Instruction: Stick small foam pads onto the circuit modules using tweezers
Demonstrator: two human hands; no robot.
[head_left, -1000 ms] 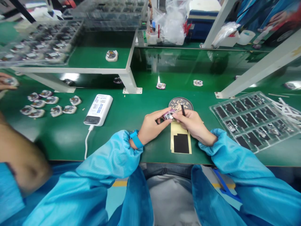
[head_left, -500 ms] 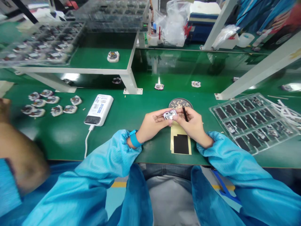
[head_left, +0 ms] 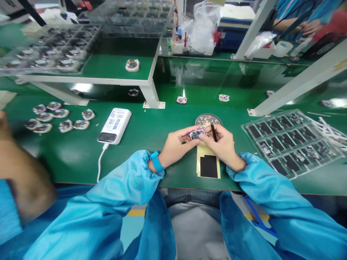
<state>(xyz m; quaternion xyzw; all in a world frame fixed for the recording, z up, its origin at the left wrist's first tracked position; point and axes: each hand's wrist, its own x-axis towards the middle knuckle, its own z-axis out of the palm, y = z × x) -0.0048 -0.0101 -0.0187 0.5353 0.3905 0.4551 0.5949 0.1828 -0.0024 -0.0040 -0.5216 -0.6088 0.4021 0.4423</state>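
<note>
My left hand (head_left: 176,145) is closed around the edge of a small electronic housing (head_left: 197,134), white and purple with circuit parts showing in its open face. Between the fingers of my right hand (head_left: 223,143) stick up black tweezers (head_left: 214,132); their tips are hidden. The right thumb presses on the housing's near right edge. Just behind both hands sits a round dish (head_left: 208,117) of tiny pale pieces. Below them lies a yellow backing sheet (head_left: 198,167) bearing a black patch (head_left: 208,166).
To the right, a clear compartment tray (head_left: 273,159) holds black pieces and metal parts. At left are a white power bank (head_left: 115,124) with a cable and several loose housings (head_left: 61,113). A raised shelf (head_left: 114,81) stands behind. A co-worker's arm (head_left: 24,169) rests at far left.
The housing has tilted in my fingers, so its inside and purple rim show more. Both hands stay nearly in place.
</note>
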